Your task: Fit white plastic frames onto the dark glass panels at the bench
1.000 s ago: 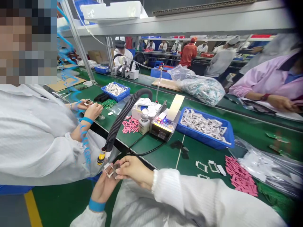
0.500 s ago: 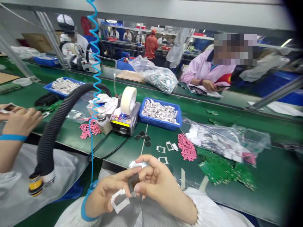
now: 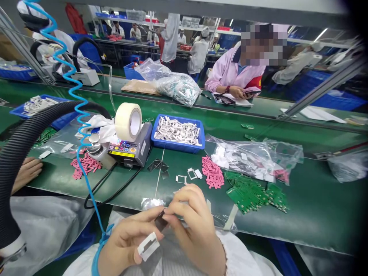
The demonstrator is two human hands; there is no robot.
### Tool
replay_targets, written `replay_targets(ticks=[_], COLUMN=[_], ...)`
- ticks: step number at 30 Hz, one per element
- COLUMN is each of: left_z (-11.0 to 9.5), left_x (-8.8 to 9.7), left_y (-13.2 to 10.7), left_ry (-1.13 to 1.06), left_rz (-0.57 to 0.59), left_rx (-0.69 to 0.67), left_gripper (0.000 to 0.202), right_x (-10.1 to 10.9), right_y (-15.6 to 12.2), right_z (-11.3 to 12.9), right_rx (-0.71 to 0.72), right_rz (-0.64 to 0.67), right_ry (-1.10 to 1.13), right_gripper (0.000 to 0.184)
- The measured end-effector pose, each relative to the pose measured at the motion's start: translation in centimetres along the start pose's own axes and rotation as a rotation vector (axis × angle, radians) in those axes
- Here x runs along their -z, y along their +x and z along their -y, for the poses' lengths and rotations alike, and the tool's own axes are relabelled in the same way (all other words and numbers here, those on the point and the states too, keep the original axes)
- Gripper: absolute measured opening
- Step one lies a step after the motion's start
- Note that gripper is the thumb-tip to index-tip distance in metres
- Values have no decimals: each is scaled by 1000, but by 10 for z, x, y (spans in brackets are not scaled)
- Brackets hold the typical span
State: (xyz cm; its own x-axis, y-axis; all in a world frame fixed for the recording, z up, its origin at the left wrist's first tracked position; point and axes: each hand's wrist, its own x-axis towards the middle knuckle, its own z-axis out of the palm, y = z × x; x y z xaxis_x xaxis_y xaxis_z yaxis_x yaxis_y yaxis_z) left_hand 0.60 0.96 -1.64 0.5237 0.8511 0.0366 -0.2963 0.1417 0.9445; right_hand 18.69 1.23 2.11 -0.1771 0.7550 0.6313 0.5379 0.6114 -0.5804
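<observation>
My left hand (image 3: 122,243) pinches a small white plastic frame (image 3: 149,248) low in the view, between thumb and fingers. Just above it, a small dark rectangular panel (image 3: 160,222) spans the gap between both hands. The fingertips of my right hand (image 3: 194,226) are closed on that panel's upper end, and my left fingers touch its other side. Beyond my hands, white frames (image 3: 181,179) lie on the green bench beside a pile of pink strips (image 3: 212,172). More dark panels (image 3: 158,165) lie in front of the tape dispenser (image 3: 130,153).
A blue tray (image 3: 178,145) of white frames stands behind. Green circuit boards (image 3: 244,193) and a clear plastic bag (image 3: 258,153) lie to the right. A black hose (image 3: 37,130) and a coiled blue cord (image 3: 76,88) cross the left. A co-worker's hand (image 3: 28,172) rests at far left.
My view has swung, so the bench items sit further left. The white frame has turned in my left hand, and the dark panel is tilted differently between my hands.
</observation>
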Motion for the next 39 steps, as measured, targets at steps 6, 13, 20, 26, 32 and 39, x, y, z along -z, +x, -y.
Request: replay_targets(ticks=[6,13,20,26,32,39], left_z=[-2,55,66,45,33,22], left_x=[-2,56,79,36,21,23], left_y=[-1,-28,-17,-22,-13,-12], left_ry=[64,-155,-131,35,-11,14], left_rz=[-110,-368,-296,-287,-261,-96], left_rx=[147,381,524,269,147,27], left_gripper=[30,28,34,29,16,27], right_x=[-1,-3,-13,-21,-31,-30], right_y=[0,-5,-8,-2,3,4], right_z=[-6,-8,-12,-21,-24,-20], right_rx=[-83,-104,-180,-149,-128,-105], right_rz=[-25,4,85,274,227,167], right_ry=[17,13,35,49,142,57], right_gripper=[7,23,27,15,13,13])
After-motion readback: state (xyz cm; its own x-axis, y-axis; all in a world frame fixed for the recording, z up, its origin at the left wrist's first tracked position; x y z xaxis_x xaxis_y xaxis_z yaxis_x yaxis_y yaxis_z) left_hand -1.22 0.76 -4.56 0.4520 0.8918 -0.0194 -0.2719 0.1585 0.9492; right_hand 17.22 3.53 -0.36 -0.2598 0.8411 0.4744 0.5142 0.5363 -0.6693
